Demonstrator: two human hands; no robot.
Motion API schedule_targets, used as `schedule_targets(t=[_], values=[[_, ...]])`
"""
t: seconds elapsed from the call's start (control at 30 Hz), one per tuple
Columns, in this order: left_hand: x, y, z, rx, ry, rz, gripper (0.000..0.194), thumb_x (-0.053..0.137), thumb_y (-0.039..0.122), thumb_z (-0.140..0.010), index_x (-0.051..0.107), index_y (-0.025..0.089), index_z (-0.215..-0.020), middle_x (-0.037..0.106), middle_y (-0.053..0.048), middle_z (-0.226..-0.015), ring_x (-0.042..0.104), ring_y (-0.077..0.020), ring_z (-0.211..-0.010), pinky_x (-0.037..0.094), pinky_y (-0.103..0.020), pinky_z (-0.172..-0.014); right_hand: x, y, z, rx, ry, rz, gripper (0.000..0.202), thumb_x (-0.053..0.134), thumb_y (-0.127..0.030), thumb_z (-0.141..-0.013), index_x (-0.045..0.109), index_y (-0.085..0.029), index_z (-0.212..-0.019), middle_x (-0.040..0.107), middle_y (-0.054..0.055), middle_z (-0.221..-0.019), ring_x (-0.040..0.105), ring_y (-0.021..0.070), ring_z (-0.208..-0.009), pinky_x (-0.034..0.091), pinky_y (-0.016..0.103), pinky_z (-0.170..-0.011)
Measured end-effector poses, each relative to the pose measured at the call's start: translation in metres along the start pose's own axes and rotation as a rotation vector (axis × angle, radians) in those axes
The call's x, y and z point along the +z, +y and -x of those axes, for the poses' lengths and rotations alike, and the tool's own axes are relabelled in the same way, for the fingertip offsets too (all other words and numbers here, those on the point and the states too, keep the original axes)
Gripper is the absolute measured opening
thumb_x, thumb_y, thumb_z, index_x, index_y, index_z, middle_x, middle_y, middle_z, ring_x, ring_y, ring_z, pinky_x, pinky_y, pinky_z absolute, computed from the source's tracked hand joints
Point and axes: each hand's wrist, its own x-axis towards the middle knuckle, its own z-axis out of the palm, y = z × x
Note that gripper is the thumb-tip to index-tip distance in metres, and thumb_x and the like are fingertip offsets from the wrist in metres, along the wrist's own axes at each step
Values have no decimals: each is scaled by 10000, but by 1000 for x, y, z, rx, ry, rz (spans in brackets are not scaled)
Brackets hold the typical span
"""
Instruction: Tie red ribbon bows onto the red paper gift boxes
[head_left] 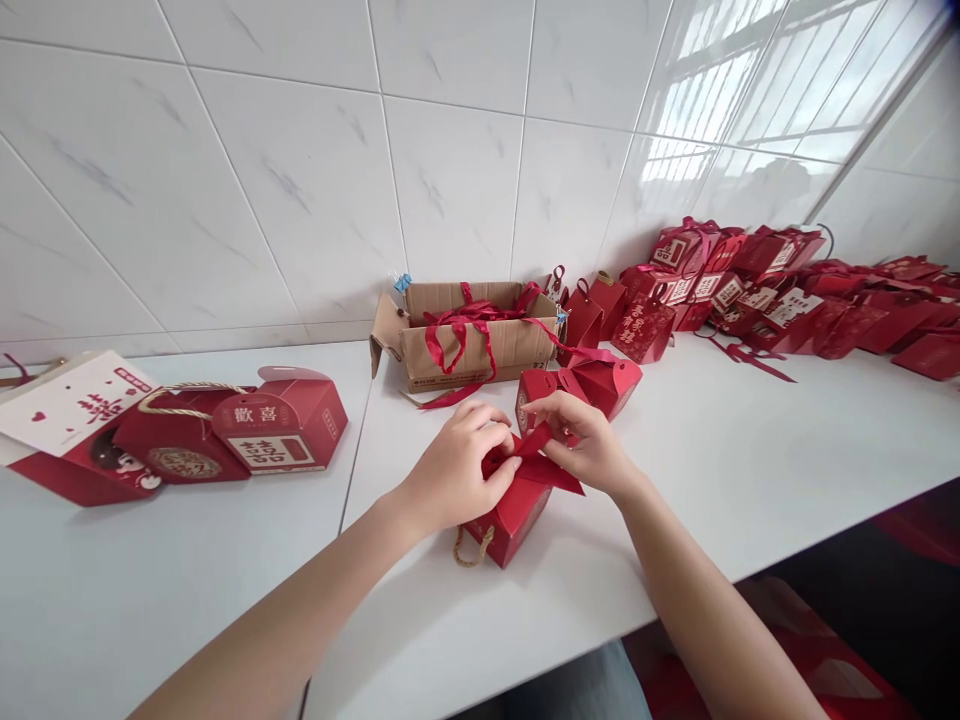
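Note:
A small red gift box with a twisted rope handle sits on the white table below my hands. Across its top lies a red ribbon, one tail pointing to the right. My left hand is closed, thumb and fingers pinching the ribbon at the box top. Opposite it, my right hand pinches a raised loop of the same ribbon. Just behind stand two more red boxes, partly hidden by my right hand.
A cardboard box of red ribbons stands against the tiled wall. Three gift boxes are at the left. Many red boxes are piled at the back right. The table's front edge runs below my right forearm.

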Motion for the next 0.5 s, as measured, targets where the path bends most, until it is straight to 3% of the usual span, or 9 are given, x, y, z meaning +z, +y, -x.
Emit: schedule_targets(t=[0.3, 0.5], values=[[-6, -3, -2, -41, -81, -3, 114, 543, 249, -832, 521, 202, -730, 582, -71, -1029, 478, -247, -1076, 446, -418, -910, -4, 5, 0, -353, 196, 225, 306, 526, -58, -741, 634, -223, -975, 590, 23, -821, 553, 112, -643, 487, 237, -522], [-7, -4, -2, -53, -103, -24, 115, 540, 249, -830, 543, 198, -727, 572, -72, -1050, 472, -251, -1084, 448, -415, -905, -3, 12, 0, -395, 181, 245, 316, 528, -49, -727, 635, -218, -972, 597, 23, -810, 553, 108, -625, 499, 238, -528]])
